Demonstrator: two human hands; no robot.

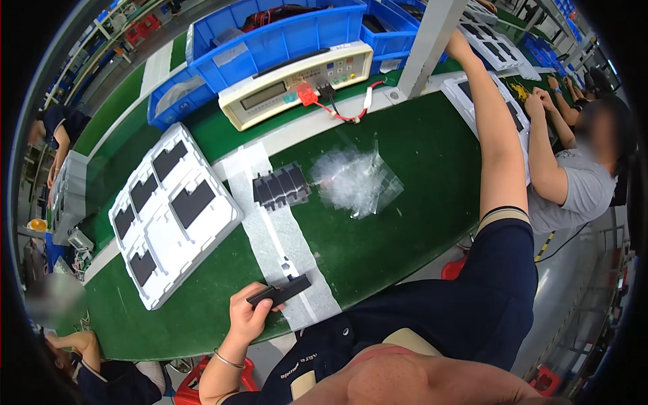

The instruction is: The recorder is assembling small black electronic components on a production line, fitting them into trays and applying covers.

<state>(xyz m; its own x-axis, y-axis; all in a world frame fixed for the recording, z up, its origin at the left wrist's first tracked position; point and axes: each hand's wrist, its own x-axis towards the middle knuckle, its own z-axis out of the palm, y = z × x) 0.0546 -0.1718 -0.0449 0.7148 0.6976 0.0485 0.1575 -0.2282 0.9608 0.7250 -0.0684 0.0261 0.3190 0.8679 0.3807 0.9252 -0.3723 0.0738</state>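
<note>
Near the front edge of the green table, my left hand (248, 316) is closed on a flat black rectangular piece (289, 291). The piece lies over a pale fabric strip (309, 307) that runs across the table. A small white part with a dark end (285, 264) shows just beyond it on the strip. Far to the right, my right arm stretches forward, and my right hand (457, 44) is beside a grey metal post (432, 42); its fingers are hidden there. A row of black pieces (282, 187) sits midway along the strip.
On the left lies a white tray (162, 268) with several flat black pieces. Clear plastic scraps (358, 179) are heaped mid-table. A beige tester (297, 84) with red and black leads stands before blue bins (283, 44). Another person (574, 169) works at right beside white trays (466, 101).
</note>
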